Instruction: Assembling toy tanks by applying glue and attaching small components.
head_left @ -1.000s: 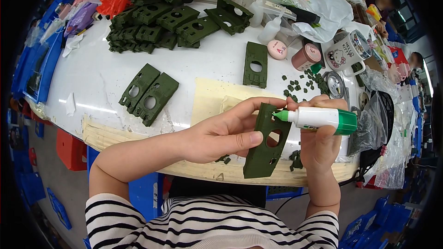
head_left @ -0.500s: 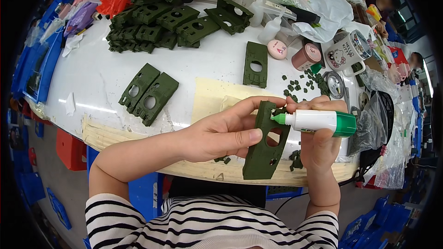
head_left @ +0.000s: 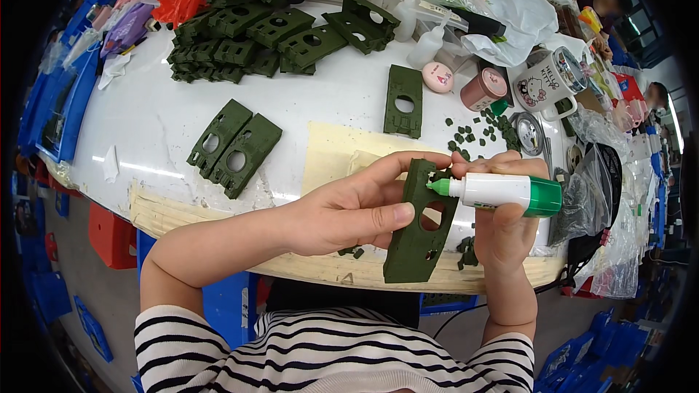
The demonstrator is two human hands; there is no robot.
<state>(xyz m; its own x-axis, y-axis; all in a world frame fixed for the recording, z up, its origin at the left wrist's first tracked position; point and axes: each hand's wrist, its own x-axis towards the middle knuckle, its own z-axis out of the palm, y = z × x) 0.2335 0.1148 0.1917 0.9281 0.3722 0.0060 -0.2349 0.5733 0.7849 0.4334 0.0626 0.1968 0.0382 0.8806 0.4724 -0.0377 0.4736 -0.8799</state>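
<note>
My left hand (head_left: 364, 207) grips a dark green plastic model tank hull part (head_left: 409, 251) by its left edge, tilted up over the table's near edge. The part has a large round hole and a smaller opening. Held in my right hand (head_left: 502, 236) is a white glue bottle (head_left: 495, 190) with a green base and green nozzle. Its nozzle tip is at the small opening near the part's upper end; whether it touches is hard to tell. Small dark green pieces (head_left: 466, 135) lie scattered beyond my right hand.
Similar hull parts are piled (head_left: 240, 36) at the back left. Two more (head_left: 234, 147) lie at left, and one (head_left: 403, 102) lies beyond my hands. A mug (head_left: 542, 87), a pink jar (head_left: 483, 90) and plastic bags (head_left: 502, 14) crowd the right side. Yellow paper (head_left: 328, 153) lies under my hands.
</note>
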